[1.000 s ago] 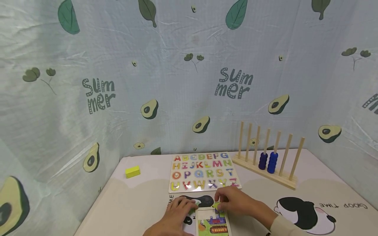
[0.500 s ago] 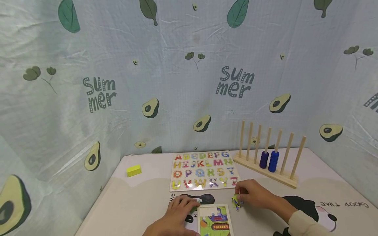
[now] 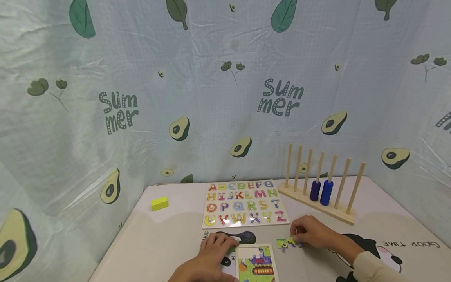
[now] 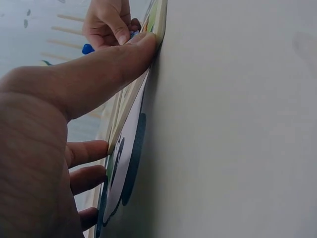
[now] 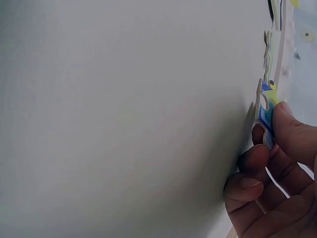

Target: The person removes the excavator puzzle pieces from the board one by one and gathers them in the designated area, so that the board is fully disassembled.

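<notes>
A small wooden jigsaw board (image 3: 244, 253) with a purple and orange vehicle picture lies at the front; its upper left part shows bare wood. My left hand (image 3: 213, 256) holds its left side, with the thumb tip on the near part of the frame and the index fingertip at the far corner. Right of the board, my right hand (image 3: 313, 232) pinches a blue and yellow jigsaw piece (image 5: 267, 115) between thumb and fingers, low over the table. Just left of those fingers lies a green loose piece (image 3: 280, 243). Some green shows beneath the left index finger.
Behind the hands lies a white alphabet peg board (image 3: 229, 225) with coloured letters. A wooden rack (image 3: 336, 213) of upright rods, two bearing blue beads, stands at the back right. A yellow block (image 3: 159, 203) sits at the back left. A printed curtain hangs behind the table.
My right hand has moved from the jigsaw board's upper right corner out to the right. A green piece now lies on the table beside its fingers. The left hand has stayed at the board.
</notes>
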{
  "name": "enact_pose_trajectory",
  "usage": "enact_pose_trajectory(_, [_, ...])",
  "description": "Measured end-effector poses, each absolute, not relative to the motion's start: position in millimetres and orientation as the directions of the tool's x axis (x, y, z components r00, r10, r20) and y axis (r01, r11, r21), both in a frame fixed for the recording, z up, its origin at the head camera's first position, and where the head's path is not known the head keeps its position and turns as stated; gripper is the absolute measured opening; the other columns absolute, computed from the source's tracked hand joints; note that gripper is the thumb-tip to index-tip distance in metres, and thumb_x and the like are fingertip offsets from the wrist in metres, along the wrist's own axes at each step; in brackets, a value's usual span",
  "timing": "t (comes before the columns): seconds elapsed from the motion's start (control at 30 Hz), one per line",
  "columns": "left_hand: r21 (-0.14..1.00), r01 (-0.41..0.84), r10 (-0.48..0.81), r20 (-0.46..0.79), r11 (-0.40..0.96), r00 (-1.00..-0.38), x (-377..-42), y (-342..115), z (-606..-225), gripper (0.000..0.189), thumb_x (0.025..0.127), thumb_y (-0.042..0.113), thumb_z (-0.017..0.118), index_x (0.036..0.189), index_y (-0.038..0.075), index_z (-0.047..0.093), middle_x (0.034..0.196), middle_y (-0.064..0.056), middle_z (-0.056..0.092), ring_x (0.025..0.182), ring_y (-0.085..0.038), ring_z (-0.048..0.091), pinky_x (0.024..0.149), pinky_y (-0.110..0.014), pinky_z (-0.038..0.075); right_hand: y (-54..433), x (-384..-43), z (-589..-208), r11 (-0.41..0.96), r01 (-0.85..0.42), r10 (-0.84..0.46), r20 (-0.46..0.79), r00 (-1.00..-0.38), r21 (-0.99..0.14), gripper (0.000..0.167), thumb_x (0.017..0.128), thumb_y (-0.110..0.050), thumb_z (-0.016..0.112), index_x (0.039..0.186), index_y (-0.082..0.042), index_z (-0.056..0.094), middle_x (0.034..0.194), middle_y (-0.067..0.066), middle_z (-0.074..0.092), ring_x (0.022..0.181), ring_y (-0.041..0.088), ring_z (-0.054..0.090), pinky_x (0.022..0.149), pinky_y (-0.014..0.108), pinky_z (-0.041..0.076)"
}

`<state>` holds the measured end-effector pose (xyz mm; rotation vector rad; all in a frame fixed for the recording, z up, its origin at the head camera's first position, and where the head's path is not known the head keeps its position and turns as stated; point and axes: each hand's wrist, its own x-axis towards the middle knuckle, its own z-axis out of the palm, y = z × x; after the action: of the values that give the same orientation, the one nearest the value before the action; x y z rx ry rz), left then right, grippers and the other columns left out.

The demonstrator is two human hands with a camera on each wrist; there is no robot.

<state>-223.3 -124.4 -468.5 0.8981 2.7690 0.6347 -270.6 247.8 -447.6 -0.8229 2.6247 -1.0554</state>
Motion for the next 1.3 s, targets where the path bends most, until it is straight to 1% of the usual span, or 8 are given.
enact_pose_trajectory(0.23, [0.444, 0.518, 0.585, -0.018, 0.731, -0.811, -221, -124, -469, 0.075, 0.072, 0.059, 0.085, 0.135, 0.036, 0.052, 0.128, 0.014, 0.045, 0.123, -0.020, 0.035, 0.107, -0.056, 0.031, 251, -269, -448, 0.615, -0.424, -0.563, 0.005, -0.826, -0.665, 0.012, 0.088, -0.011, 0.077, 0.082, -0.013, 0.067, 0.074, -0.008, 0.057, 0.066, 0.004, 0.049, 0.059, 0.024, 0.042])
enact_pose_trajectory(0.47, [0.449, 0.520, 0.591, -0.022, 0.727, -0.807, -222, -124, -468, 0.074, 0.072, 0.061, 0.083, 0.135, 0.037, 0.052, 0.127, 0.016, 0.045, 0.122, -0.017, 0.036, 0.106, -0.054, 0.031, 248, -267, -445, 0.673, -0.473, -0.558, 0.031, -0.830, -0.569, 0.019, 0.086, -0.011, 0.079, 0.078, -0.015, 0.063, 0.070, -0.010, 0.054, 0.063, 0.002, 0.045, 0.056, 0.024, 0.039])
enact_pose_trajectory(0.73, [0.455, 0.513, 0.588, -0.029, 0.727, -0.808, -222, -124, -469, 0.075, 0.071, 0.062, 0.083, 0.135, 0.038, 0.052, 0.129, 0.015, 0.045, 0.120, -0.018, 0.035, 0.106, -0.055, 0.032, 246, -266, -449, 0.717, -0.501, -0.554, 0.039, -0.831, -0.484, 0.022, 0.086, -0.017, 0.081, 0.079, -0.021, 0.061, 0.070, -0.013, 0.051, 0.064, 0.001, 0.044, 0.057, 0.024, 0.039])
enact_pose_trajectory(0.9, [0.456, 0.514, 0.590, -0.030, 0.727, -0.807, -223, -124, -468, 0.075, 0.072, 0.063, 0.083, 0.135, 0.038, 0.052, 0.131, 0.013, 0.045, 0.120, -0.018, 0.035, 0.106, -0.054, 0.032, 250, -267, -452, 0.706, -0.505, -0.561, 0.044, -0.827, -0.497, 0.021, 0.086, -0.020, 0.081, 0.080, -0.022, 0.061, 0.070, -0.013, 0.051, 0.064, 0.001, 0.044, 0.057, 0.024, 0.039])
enact_pose_trajectory(1.03, [0.455, 0.511, 0.587, -0.033, 0.729, -0.809, -223, -124, -468, 0.075, 0.072, 0.062, 0.083, 0.135, 0.039, 0.051, 0.131, 0.013, 0.045, 0.119, -0.018, 0.035, 0.106, -0.053, 0.032, 249, -268, -452, 0.677, -0.498, -0.567, 0.048, -0.822, -0.542, 0.019, 0.088, -0.022, 0.079, 0.081, -0.021, 0.061, 0.070, -0.014, 0.052, 0.064, 0.000, 0.045, 0.057, 0.023, 0.039])
enact_pose_trajectory(1.13, [0.457, 0.505, 0.583, -0.038, 0.732, -0.812, -223, -124, -468, 0.074, 0.071, 0.061, 0.083, 0.135, 0.039, 0.052, 0.130, 0.014, 0.045, 0.120, -0.018, 0.035, 0.106, -0.054, 0.032, 246, -269, -452, 0.638, -0.514, -0.588, 0.069, -0.806, -0.573, 0.018, 0.089, -0.021, 0.078, 0.082, -0.021, 0.062, 0.070, -0.013, 0.051, 0.063, 0.000, 0.044, 0.056, 0.022, 0.038])
enact_pose_trajectory(1.3, [0.457, 0.503, 0.580, -0.037, 0.734, -0.814, -223, -124, -470, 0.074, 0.071, 0.062, 0.083, 0.134, 0.039, 0.052, 0.130, 0.013, 0.045, 0.120, -0.019, 0.035, 0.106, -0.055, 0.032, 231, -267, -451, 0.628, -0.557, -0.606, 0.106, -0.788, -0.543, 0.016, 0.089, -0.020, 0.078, 0.083, -0.023, 0.063, 0.069, -0.015, 0.049, 0.063, -0.001, 0.043, 0.056, 0.022, 0.037])
